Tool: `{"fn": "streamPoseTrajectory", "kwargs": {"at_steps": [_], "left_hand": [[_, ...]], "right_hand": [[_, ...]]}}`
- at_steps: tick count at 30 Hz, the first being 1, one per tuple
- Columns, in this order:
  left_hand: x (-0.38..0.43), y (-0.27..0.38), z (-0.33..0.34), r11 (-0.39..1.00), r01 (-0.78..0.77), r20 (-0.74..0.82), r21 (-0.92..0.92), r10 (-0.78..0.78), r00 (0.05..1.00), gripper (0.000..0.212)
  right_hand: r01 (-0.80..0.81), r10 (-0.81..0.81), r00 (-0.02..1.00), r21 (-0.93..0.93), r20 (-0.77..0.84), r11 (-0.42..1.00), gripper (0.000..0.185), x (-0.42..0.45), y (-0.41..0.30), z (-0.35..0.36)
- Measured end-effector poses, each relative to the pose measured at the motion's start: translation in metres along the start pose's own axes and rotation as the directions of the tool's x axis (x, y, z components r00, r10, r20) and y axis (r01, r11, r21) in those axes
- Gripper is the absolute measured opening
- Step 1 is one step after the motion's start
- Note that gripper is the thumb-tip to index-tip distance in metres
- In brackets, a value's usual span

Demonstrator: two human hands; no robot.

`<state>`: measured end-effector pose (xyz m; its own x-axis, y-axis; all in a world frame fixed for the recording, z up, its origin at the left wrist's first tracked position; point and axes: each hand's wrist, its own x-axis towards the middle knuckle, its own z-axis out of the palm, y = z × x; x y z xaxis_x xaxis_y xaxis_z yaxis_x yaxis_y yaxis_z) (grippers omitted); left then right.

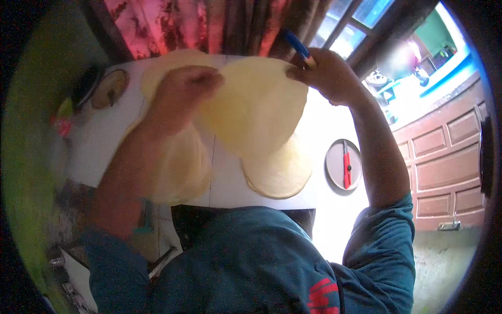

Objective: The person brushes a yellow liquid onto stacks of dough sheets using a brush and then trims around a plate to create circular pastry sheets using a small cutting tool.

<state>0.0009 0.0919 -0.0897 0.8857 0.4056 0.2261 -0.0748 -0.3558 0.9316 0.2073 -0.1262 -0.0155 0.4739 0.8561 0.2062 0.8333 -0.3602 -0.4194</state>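
Observation:
A thin, round, pale-yellow sheet, apparently of dough [259, 106], is held up over the white table [229, 184] between my hands. Its upper left edge is pinched in my left hand [186, 88], which is blurred. My right hand [331, 76] grips the upper right edge and also holds a slim tool with a blue and pale handle [298, 45]; its working end cannot be made out. Below the sheet lies a round stack of similar sheets [278, 176]. Another stack [182, 168] sits under my left forearm, and a further sheet [176, 59] lies behind my left hand.
On a round grey plate [333, 172] to the right rests a red utility knife [347, 168]. A round brown-rimmed dish [117, 82] stands at the far left. A patterned red curtain [188, 27] hangs behind the table. A person [419, 74] is beyond the opening above the panelled door [443, 153].

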Motion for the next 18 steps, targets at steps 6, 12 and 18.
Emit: {"fn": "streamPoseTrajectory", "kwargs": {"at_steps": [6, 12, 18], "left_hand": [[-0.012, -0.033, 0.103, 0.864, -0.396, 0.118, 0.311, 0.378, 0.918, 0.021], [-0.085, -0.129, 0.146, 0.873, -0.392, 0.321, 0.290, 0.297, 0.899, 0.018], [-0.115, -0.141, 0.151, 0.858, -0.408, 0.367, 0.313, 0.287, 0.885, 0.017]], "right_hand": [[-0.132, 0.135, 0.988, 0.042, -0.069, 0.990, 0.019, -0.082, 0.082, 0.018], [-0.002, 0.000, 0.999, 0.035, 0.051, 0.999, 0.017, -0.201, 0.106, 0.132], [0.087, -0.090, 0.989, -0.030, -0.113, 0.996, 0.019, -0.239, 0.102, 0.169]]}}
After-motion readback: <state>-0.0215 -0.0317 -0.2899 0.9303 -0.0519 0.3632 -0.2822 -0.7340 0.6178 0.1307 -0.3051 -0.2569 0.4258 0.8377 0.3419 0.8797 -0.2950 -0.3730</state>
